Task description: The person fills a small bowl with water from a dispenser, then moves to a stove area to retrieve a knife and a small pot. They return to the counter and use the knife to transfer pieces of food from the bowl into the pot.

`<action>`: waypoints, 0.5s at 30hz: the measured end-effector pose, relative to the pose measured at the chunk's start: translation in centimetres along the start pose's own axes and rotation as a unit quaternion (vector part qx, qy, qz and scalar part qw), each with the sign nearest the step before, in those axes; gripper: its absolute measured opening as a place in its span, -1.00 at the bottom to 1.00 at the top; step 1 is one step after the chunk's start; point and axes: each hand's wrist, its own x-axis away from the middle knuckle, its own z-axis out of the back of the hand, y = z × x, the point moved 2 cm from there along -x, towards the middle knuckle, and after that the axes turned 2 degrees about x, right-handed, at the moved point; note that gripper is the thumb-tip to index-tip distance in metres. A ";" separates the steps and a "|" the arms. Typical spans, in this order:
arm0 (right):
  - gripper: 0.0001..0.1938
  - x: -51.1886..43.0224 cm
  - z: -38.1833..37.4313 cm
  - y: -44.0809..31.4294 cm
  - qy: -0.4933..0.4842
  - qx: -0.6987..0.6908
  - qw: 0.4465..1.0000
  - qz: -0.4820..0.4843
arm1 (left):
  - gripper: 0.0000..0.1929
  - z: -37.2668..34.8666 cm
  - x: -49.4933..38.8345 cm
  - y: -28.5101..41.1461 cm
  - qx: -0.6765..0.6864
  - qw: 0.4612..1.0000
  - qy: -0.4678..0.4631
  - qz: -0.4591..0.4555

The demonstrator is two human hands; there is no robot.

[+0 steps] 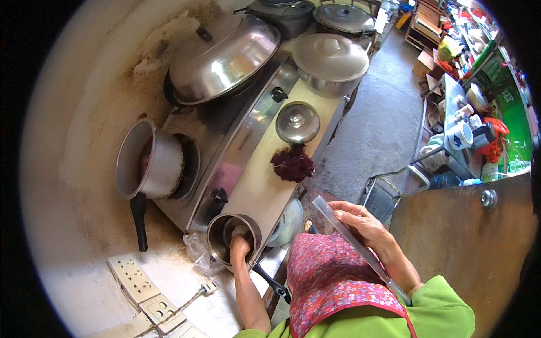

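Observation:
My left hand (239, 246) reaches down into a small steel saucepan (214, 250) at the near end of the counter; its fingers are mostly hidden inside. The saucepan's black handle (270, 279) points toward my apron. My right hand (359, 219) holds a long flat metal blade (348, 241), apparently a kitchen knife, slanting in front of my apron, its handle end by my forearm. Farther along the pale counter strip (258, 181) lies a heap of dark purple-red shredded matter (292, 162). A round steel lid (297, 122) lies just beyond it.
On the stove at left, a tilted aluminium pot (162, 162) has dark reddish contents. Behind it stands a large domed wok lid (224, 63), with a lidded pot (331, 59) to its right. Power sockets (134, 279) lie near left. A metal-framed chair (391, 190) stands at right.

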 end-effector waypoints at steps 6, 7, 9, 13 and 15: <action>-0.56 -0.1 -0.3 0.2 -0.020 -0.025 0.999 -0.026 | -0.66 -0.9 -0.2 -0.3 0.095 0.993 0.058 -0.048; -0.55 -0.1 -0.4 0.2 -0.032 -0.023 0.999 -0.015 | -0.66 -1.1 -0.2 -0.4 0.135 0.986 0.068 -0.072; -0.54 -0.2 -0.4 0.4 -0.020 -0.020 0.999 -0.026 | -0.64 -1.4 -0.6 -0.2 0.213 0.966 0.083 -0.122; -0.52 -0.4 -0.5 0.8 -0.020 -0.014 0.999 -0.021 | -0.65 -1.8 -1.4 -0.5 0.281 0.949 0.056 -0.136; -0.51 -0.4 -0.6 1.0 -0.016 -0.024 0.999 -0.031 | -0.65 -2.3 -1.7 -0.7 0.364 0.924 0.029 -0.109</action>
